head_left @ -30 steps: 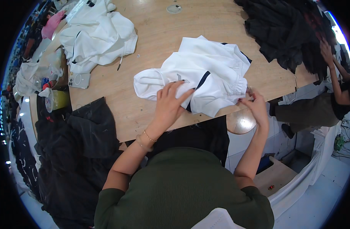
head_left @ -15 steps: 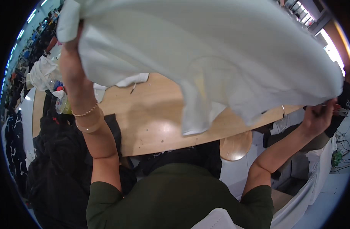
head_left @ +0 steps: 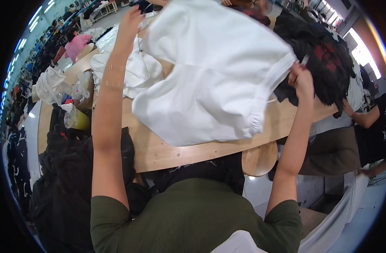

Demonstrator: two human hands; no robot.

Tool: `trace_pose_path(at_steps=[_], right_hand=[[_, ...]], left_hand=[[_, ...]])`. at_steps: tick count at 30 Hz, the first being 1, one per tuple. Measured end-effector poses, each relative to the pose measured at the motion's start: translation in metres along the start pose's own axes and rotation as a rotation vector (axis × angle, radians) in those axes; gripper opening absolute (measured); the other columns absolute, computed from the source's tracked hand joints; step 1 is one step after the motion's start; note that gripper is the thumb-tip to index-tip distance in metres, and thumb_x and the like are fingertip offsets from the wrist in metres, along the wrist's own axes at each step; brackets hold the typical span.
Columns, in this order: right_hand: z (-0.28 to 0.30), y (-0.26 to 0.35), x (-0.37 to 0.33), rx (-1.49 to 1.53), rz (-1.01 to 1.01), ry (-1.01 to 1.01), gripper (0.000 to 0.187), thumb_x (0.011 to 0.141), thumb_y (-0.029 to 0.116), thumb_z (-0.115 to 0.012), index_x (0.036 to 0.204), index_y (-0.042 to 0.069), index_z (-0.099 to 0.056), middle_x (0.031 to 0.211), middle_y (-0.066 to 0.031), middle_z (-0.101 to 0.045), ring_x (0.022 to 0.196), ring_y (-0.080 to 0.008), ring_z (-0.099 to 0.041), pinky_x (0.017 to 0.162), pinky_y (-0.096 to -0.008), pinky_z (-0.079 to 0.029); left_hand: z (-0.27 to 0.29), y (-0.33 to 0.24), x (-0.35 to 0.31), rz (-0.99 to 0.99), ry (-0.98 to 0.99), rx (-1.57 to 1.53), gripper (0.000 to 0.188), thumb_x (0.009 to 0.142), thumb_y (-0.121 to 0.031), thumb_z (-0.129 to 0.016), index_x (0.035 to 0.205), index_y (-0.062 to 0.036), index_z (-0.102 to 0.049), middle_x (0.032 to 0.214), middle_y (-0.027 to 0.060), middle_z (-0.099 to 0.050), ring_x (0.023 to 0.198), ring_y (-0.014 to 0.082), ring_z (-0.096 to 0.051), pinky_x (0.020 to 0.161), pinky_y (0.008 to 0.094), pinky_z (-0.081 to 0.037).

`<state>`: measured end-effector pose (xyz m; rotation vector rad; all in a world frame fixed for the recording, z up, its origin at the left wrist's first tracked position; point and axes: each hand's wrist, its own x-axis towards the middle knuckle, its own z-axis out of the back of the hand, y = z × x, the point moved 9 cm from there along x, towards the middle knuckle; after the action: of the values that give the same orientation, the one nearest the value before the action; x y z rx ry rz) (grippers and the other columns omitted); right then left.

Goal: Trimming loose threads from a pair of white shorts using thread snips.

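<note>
A white garment (head_left: 201,88), shaped like shorts with a gathered elastic waistband, spreads over the wooden table, its far part lifted and blurred. At its right end my right hand (head_left: 302,82) is closed on the waistband. A small metal tool with a bit of red, like thread snips (head_left: 304,61), sticks out of that same hand. My left hand (head_left: 133,19) is raised at the far left, beside the garment's far edge. Its fingers look stretched out, somewhat blurred, with nothing visible in them.
White cloth (head_left: 146,69) is heaped on the wooden table (head_left: 159,154) at left. A dark clothing pile (head_left: 315,55) lies far right, near a co-worker's arm (head_left: 365,116). A cup of yellow-green liquid (head_left: 78,119) stands left, above black fabric (head_left: 71,177). A round stool (head_left: 260,159) is right.
The white garment has come down from high in front of me onto the table. My right hand has moved inward and away from me; my left hand has come out from behind the cloth.
</note>
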<state>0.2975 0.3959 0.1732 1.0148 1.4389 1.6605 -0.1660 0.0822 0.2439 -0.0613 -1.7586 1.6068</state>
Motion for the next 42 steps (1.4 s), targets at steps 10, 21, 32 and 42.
trace_pose_path(at_steps=[10, 21, 32, 42], right_hand=[[-0.026, -0.175, -0.174, -0.164, -0.297, 0.231, 0.019, 0.083, 0.004, -0.060, 0.100, -0.004, -0.064, 0.099, -0.0062, -0.066, 0.087, -0.0103, -0.059, 0.078, -0.0235, -0.047], [-0.069, -0.146, -0.187, -0.521, -0.097, 0.384, 0.021, 0.069, -0.007, -0.066, 0.089, -0.007, -0.059, 0.077, -0.0066, -0.051, 0.066, -0.0139, -0.050, 0.062, -0.0244, -0.040], [-0.033, -0.121, -0.173, -0.437, -0.023, 0.037, 0.032, 0.075, -0.015, -0.055, 0.103, -0.003, -0.065, 0.097, -0.0046, -0.048, 0.081, -0.0135, -0.054, 0.075, -0.0228, -0.046], [-0.055, -0.063, -0.162, -0.513, 0.221, -0.024, 0.024, 0.074, -0.006, -0.061, 0.098, -0.001, -0.062, 0.077, -0.0141, -0.062, 0.076, -0.0237, -0.059, 0.070, -0.0329, -0.046]], left_hand=[[0.070, 0.138, -0.344, 0.722, 0.274, 0.637, 0.024, 0.086, -0.013, -0.064, 0.103, 0.0029, -0.060, 0.077, 0.0067, -0.063, 0.064, 0.0114, -0.058, 0.055, 0.0259, -0.048], [0.032, 0.164, -0.331, 0.953, -0.212, 0.007, 0.026, 0.088, -0.012, -0.062, 0.110, 0.0015, -0.057, 0.095, 0.0036, -0.061, 0.084, 0.0100, -0.055, 0.072, 0.0240, -0.044], [0.031, 0.174, -0.343, 0.875, 0.565, 0.027, 0.062, 0.080, -0.007, -0.066, 0.134, 0.0049, -0.038, 0.126, 0.0102, -0.053, 0.112, 0.0171, -0.052, 0.095, 0.0317, -0.044], [0.018, 0.170, -0.330, 0.637, 1.031, 0.152, 0.074, 0.069, 0.000, -0.073, 0.135, 0.0034, -0.038, 0.130, 0.0155, -0.050, 0.120, 0.0258, -0.046, 0.101, 0.0354, -0.039]])
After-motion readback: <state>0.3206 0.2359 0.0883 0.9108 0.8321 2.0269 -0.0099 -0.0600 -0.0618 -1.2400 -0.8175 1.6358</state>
